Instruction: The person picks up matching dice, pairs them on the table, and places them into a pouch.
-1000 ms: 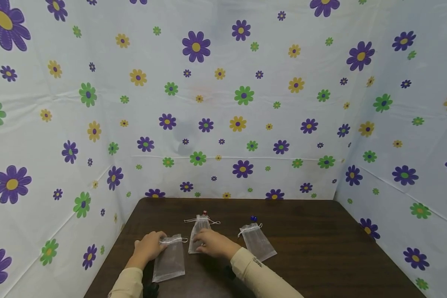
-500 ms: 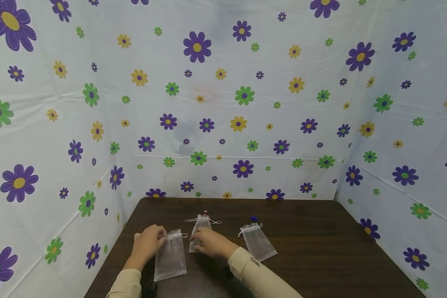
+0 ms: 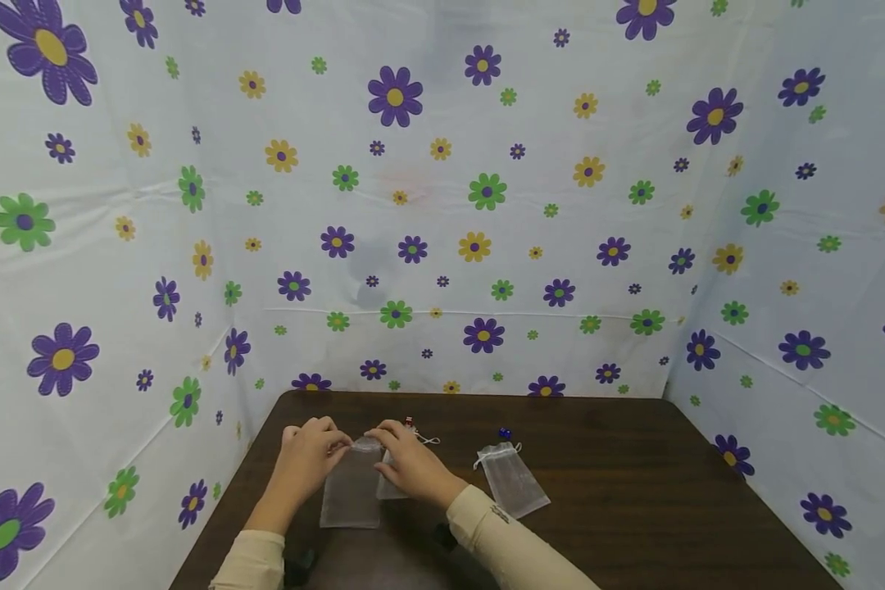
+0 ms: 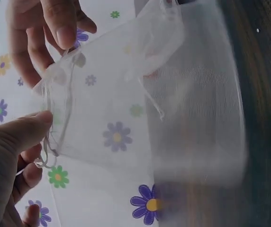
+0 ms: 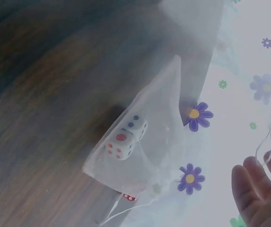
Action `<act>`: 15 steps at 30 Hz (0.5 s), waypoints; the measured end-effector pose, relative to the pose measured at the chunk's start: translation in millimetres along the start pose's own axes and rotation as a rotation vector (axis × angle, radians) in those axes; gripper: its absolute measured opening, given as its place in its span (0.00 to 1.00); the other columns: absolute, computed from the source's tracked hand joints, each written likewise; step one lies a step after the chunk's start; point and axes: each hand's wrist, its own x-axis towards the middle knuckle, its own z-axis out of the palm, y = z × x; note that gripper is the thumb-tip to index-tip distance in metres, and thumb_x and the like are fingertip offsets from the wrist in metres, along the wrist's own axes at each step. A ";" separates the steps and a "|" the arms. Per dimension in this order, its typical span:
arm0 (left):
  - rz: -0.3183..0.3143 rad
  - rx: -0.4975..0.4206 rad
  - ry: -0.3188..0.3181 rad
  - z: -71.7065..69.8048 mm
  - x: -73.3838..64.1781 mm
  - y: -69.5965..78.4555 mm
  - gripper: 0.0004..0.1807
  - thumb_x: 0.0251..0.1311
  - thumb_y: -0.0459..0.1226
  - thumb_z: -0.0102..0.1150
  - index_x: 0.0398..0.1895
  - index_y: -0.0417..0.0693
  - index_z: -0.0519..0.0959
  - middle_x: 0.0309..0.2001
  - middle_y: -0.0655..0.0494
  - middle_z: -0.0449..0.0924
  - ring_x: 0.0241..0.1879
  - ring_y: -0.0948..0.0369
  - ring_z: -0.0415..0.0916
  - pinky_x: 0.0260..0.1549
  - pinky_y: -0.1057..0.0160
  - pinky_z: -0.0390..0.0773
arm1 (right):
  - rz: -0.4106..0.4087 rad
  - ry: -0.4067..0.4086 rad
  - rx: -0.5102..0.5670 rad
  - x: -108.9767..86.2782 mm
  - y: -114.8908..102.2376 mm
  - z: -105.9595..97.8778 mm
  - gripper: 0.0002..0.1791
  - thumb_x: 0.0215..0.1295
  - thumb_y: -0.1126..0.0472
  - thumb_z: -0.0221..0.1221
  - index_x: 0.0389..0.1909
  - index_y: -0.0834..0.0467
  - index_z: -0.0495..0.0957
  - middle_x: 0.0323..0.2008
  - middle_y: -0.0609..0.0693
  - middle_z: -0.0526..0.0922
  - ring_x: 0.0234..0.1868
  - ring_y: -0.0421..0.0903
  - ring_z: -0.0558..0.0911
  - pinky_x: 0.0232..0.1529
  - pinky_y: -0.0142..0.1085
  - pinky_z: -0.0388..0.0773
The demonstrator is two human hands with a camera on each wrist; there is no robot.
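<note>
A sheer white organza drawstring bag hangs between both hands, its lower part over the table. My left hand pinches the left side of its mouth; in the left wrist view the thumb presses by the drawstring. My right hand holds the opposite corner of the mouth between thumb and finger, other fingers behind the mesh. Partly hidden by that hand is a second organza bag; the right wrist view shows white dice inside it. A red die lies at its mouth.
A third organza bag lies flat to the right, with blue dice just beyond its mouth. The dark wooden table ends at a flower-printed white curtain at the back and sides.
The left hand has raised the near bag's mouth and moved right and away from me. The right hand has left the middle bag and taken the lifted bag's other corner.
</note>
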 end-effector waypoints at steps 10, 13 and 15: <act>0.048 -0.060 0.082 -4.5 -4.2 5.5 0.11 0.45 0.32 0.82 0.25 0.56 0.87 0.25 0.67 0.72 0.28 0.65 0.66 0.33 0.54 0.65 | -0.032 -0.029 0.172 4.4 -2.9 -3.3 0.11 0.68 0.59 0.67 0.46 0.56 0.75 0.46 0.47 0.77 0.42 0.37 0.78 0.44 0.22 0.75; 0.093 -0.078 0.102 -3.6 -4.1 3.6 0.13 0.43 0.33 0.83 0.28 0.56 0.87 0.29 0.64 0.73 0.30 0.64 0.67 0.32 0.56 0.65 | -0.040 -0.050 0.175 6.0 -3.5 -4.9 0.07 0.68 0.60 0.67 0.39 0.56 0.78 0.35 0.44 0.78 0.33 0.33 0.74 0.35 0.20 0.71; 0.127 -0.090 0.107 -2.4 -4.4 2.0 0.16 0.41 0.33 0.84 0.33 0.56 0.87 0.33 0.61 0.74 0.32 0.62 0.68 0.31 0.57 0.67 | -0.036 -0.054 0.145 6.3 -4.1 -5.5 0.06 0.68 0.60 0.66 0.36 0.56 0.79 0.30 0.42 0.76 0.29 0.32 0.70 0.31 0.20 0.67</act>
